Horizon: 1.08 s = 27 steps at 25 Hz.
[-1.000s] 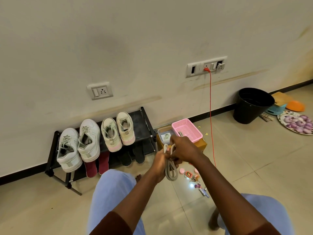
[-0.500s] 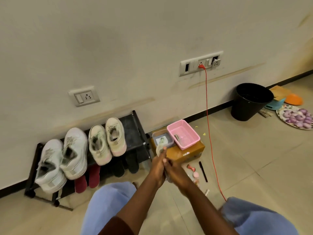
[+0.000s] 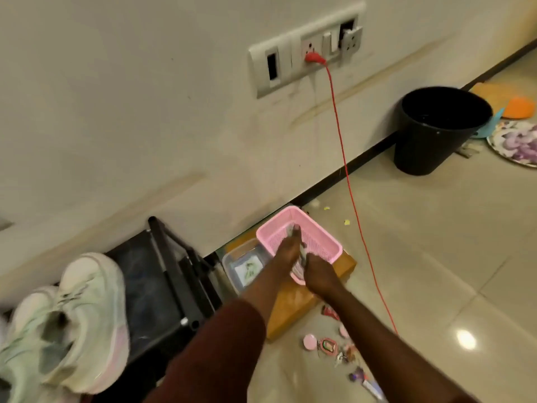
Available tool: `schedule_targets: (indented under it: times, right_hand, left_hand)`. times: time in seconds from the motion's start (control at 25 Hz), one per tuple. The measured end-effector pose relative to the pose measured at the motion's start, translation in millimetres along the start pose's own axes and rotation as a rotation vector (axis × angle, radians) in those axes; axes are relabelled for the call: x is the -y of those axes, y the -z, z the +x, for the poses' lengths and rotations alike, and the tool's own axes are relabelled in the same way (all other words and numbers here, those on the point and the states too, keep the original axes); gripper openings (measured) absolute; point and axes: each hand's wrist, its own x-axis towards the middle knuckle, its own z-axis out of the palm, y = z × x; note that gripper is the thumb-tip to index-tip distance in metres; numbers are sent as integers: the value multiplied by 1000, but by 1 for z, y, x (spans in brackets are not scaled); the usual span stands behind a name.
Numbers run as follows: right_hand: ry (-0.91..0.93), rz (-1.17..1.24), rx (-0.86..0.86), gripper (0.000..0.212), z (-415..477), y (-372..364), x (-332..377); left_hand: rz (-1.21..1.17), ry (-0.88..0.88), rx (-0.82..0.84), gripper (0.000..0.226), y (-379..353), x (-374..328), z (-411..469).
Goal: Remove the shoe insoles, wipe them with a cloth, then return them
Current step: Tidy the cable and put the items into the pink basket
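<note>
At the lower left a pair of pale shoes [image 3: 72, 324] sits on the black rack [image 3: 162, 286], openings up, likely so insoles can slip out and back easily. The blur hides whether any insole is inside them. Right of the rack, a clear tub [image 3: 247, 270] and a pink basket [image 3: 322, 237] seem to rest on a cardboard box [image 3: 290, 306] by the wall, probably a handy store for the cleaning things. The left hand [image 3: 286, 251] reaches into the basket, fingers stretched forward, and the right hand [image 3: 318, 274] is at its near rim. Between them shows a grey strip [image 3: 302, 255]. I cannot tell whether it is insole or cloth, nor whether either hand grips it. Further right a red cable [image 3: 348, 181] drops from the wall socket [image 3: 305, 50], and a black bin [image 3: 436, 135] stands at the upper right.
</note>
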Motion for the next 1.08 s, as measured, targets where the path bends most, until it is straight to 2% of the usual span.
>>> schedule_targets:
  times: [0.12,0.2,0.28,0.36,0.52,0.68,0.84,0.92,1.08]
  right_hand:
    - [-11,-195,-4,32,61,-17,-33]
    - [3,-306,32,41,83,-35,-49]
    - [16,-427,72,44,100,-46,-57]
    - [27,-565,100,37,114,-51,-63]
    - [39,-643,142,34,131,-54,-68]
    - [71,-662,51,32,124,-42,-71]
    - [104,-436,-218,27,101,-19,-75]
    - [108,-334,-314,26,82,-12,-81]
    - [38,-263,-337,19,33,-12,-105]
  left_hand:
    - [400,92,241,56,6,0,71]
    - [559,169,288,44,12,4,104]
    - [683,135,230,36,16,15,134]
    - [786,47,128,25,12,27,147]
    - [1128,-268,-83,32,7,46,149]
    - [1057,-372,-205,40,9,39,133]
    - [908,-436,-283,21,20,23,101]
    - [795,-437,-319,20,18,27,77]
    - [747,-496,-326,25,-4,57,17]
